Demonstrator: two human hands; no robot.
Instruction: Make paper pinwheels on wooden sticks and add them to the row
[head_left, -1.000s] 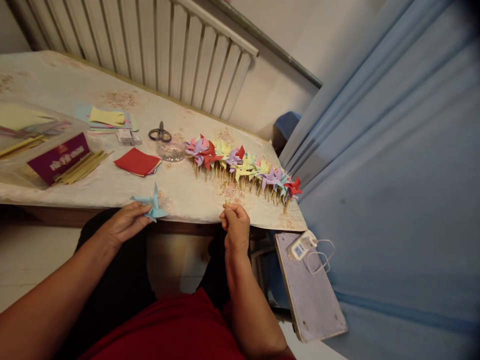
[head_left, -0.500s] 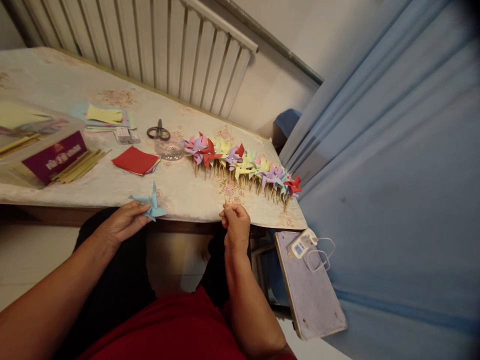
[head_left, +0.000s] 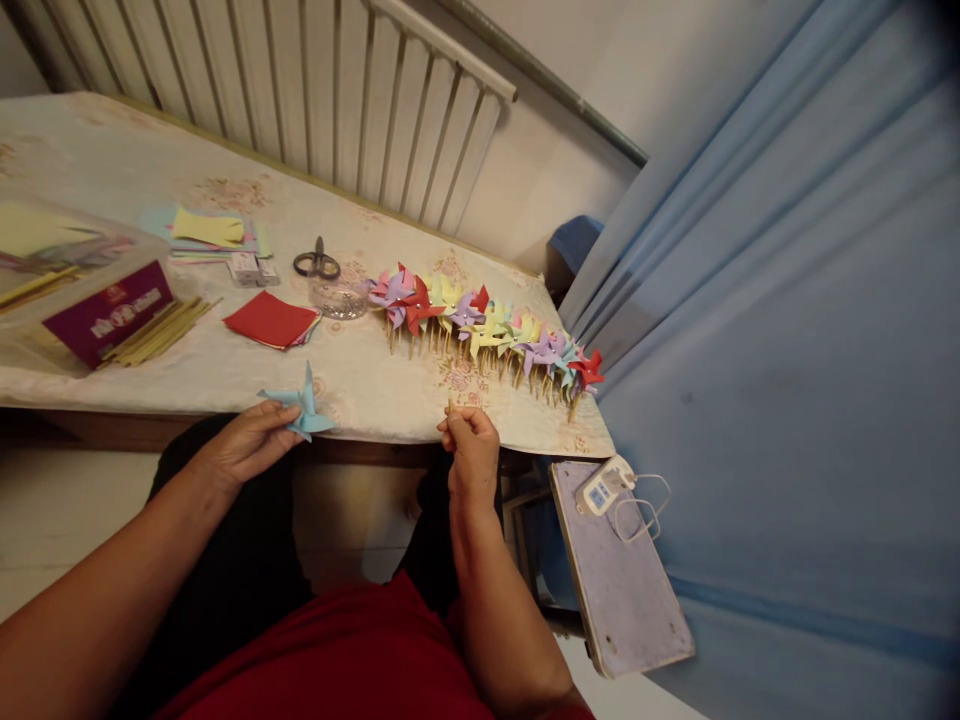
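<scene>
Pinched in my left hand (head_left: 259, 440) is a light blue paper pinwheel (head_left: 307, 412), its blades spread above the table's front edge. My right hand (head_left: 472, 450) is closed with thumb against fingers, and the short tan tip of a wooden stick (head_left: 451, 405) pokes out above them; the rest of it is hidden. Beyond that hand, finished pinwheels (head_left: 487, 335) on sticks stand in a dense row, in red, purple, yellow and blue. A pile of square paper sheets (head_left: 271, 320), red on top, lies beyond my left hand.
A clear box (head_left: 112, 310) with a purple label and a bundle of sticks (head_left: 161, 335) sit at the left. Scissors (head_left: 317, 262), a dish of small shiny pieces (head_left: 343, 304) and more coloured paper (head_left: 210, 230) lie further back. A stool (head_left: 630, 590) holds a white power adapter (head_left: 604, 487).
Almost nothing differs. Both hands keep their places and grips, with only a very slight shift of the right hand.
</scene>
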